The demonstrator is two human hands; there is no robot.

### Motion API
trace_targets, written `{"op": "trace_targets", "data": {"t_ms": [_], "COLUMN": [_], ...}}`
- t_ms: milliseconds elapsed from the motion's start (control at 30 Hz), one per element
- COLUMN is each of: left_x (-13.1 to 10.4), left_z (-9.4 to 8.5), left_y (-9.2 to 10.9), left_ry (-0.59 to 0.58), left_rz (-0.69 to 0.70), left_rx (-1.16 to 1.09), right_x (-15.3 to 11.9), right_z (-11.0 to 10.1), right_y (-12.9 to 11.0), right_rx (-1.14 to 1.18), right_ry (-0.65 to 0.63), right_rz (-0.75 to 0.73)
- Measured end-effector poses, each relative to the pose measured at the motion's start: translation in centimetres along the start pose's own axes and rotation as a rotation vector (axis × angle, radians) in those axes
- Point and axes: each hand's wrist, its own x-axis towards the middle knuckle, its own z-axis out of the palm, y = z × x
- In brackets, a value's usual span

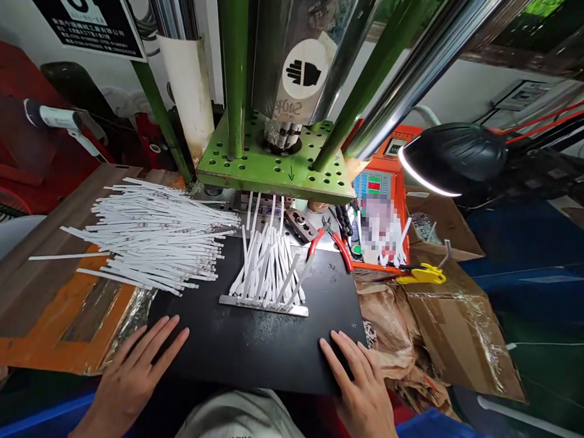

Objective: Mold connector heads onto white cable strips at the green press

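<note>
My left hand lies flat at the left edge of the black work board, fingers stretched out. My right hand rests on the board's right edge, its fingers also extended. Neither holds anything. Between and beyond them, a bunch of white strips lies with its near ends against a metal bar. Beyond my left hand spreads a large pile of white strips. Several strips reach under the green press plate, into a metal die partly hidden beneath it.
Red-handled cutters and a dark metal block lie right of the strips. An orange control box, yellow-handled tool and cardboard box stand at the right. A black lamp overhangs there. Cardboard supports the left pile.
</note>
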Motion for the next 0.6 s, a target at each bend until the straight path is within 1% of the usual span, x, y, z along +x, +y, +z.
{"op": "trace_targets", "data": {"t_ms": [100, 300, 400, 500, 600], "left_x": [-0.1, -0.2, -0.4, -0.6, -0.2], "left_z": [0.2, 0.3, 0.7, 1.0, 0.5], "left_y": [0.2, -1.0, -1.3, -1.3, -1.2], "left_ry": [0.074, 0.044, 0.022, 0.026, 0.015], "left_rz": [-0.042, 0.124, 0.124, 0.114, 0.126], "left_rx": [-0.037, 0.034, 0.045, 0.042, 0.030], "right_x": [0.0, 0.1, 0.2, 0.2, 0.1], "right_z": [-0.1, -0.4, -0.4, -0.4, -0.8], "right_y": [-0.2, -0.4, -0.5, -0.6, -0.6], "right_rx": [0.052, 0.066, 0.062, 0.063, 0.070], "right_ry": [0.007, -0.023, -0.038, -0.050, -0.057], "right_rz": [0.033, 0.034, 0.045, 0.062, 0.064]}}
